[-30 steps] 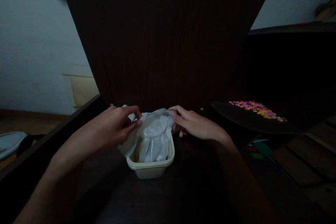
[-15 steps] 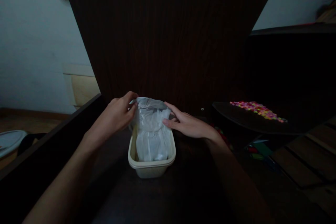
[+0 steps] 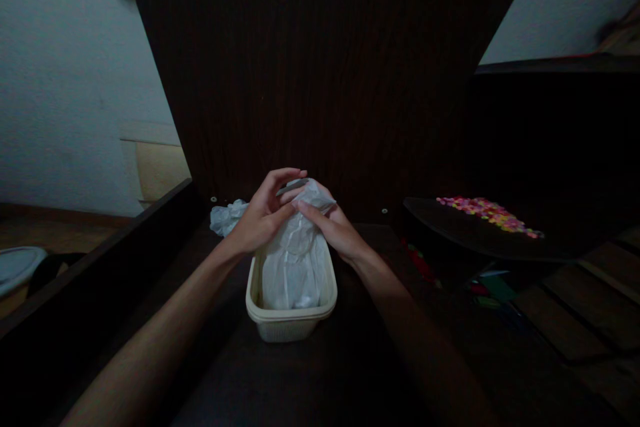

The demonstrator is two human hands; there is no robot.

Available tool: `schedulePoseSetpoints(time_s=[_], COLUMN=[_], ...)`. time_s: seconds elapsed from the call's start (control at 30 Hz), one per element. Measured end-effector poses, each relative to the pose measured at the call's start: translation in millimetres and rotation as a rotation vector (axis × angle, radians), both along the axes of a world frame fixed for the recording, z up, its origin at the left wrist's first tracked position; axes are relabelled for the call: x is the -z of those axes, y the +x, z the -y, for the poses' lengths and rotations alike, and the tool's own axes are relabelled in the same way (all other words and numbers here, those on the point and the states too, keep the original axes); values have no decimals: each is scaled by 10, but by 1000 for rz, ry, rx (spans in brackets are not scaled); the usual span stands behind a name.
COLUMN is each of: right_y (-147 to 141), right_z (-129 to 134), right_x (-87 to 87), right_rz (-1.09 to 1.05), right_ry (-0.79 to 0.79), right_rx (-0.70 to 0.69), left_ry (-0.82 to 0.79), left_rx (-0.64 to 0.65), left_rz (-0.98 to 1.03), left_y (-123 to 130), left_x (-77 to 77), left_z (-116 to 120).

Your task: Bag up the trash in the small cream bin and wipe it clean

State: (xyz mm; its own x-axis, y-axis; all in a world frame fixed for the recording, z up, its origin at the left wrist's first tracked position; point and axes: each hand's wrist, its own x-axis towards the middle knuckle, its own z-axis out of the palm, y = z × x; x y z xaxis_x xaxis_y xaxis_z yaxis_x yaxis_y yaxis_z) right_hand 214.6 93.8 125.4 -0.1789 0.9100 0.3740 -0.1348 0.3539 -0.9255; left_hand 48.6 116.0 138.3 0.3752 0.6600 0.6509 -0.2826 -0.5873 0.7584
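A cream plastic basket [image 3: 291, 314] stands on the dark surface, with a whitish translucent plastic bag [image 3: 293, 273] inside it. The bag's upper part rises over the far end of the basket, bunched between my hands. My left hand [image 3: 267, 213] is curled round the bag's top from the left, fingers bent over it. From the right, my right hand [image 3: 334, 221] grips the same bunched plastic, its thumb on the near side. What the bag holds cannot be made out.
Behind my left hand lies a crumpled clear plastic bag [image 3: 227, 216]. A dark panel [image 3: 320, 80] rises behind the basket. A dark ledge [image 3: 95, 253] runs along the left. Small colourful pieces [image 3: 490, 215] lie on a dark shelf [image 3: 450, 233] at right.
Both hands have moved inward, drawing together the bag's top, which was spread wide before. The crumpled bag behind my left hand now shows.
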Motion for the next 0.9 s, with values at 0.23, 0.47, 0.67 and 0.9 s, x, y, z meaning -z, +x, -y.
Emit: schedulePoseSetpoints(time_s=[0.23, 0.47, 0.67, 0.9], right_y=[-50, 55, -16, -27], right_z=[6, 29, 103, 190], right_x=[-98, -200, -267, -283], right_rz=[-394, -523, -488, -301], right_ry=[-157, -192, -124, -2], right_rx=[116, 141, -20, -84], left_ry=[-22, 177, 129, 34], left_rx=[-108, -636, -576, -327], left_rz=[-9, -363, -822, -356], left_y=[-176, -377, -389, -289], left_x=[-198, -418, -459, -290], left_z=[34, 192, 217, 105])
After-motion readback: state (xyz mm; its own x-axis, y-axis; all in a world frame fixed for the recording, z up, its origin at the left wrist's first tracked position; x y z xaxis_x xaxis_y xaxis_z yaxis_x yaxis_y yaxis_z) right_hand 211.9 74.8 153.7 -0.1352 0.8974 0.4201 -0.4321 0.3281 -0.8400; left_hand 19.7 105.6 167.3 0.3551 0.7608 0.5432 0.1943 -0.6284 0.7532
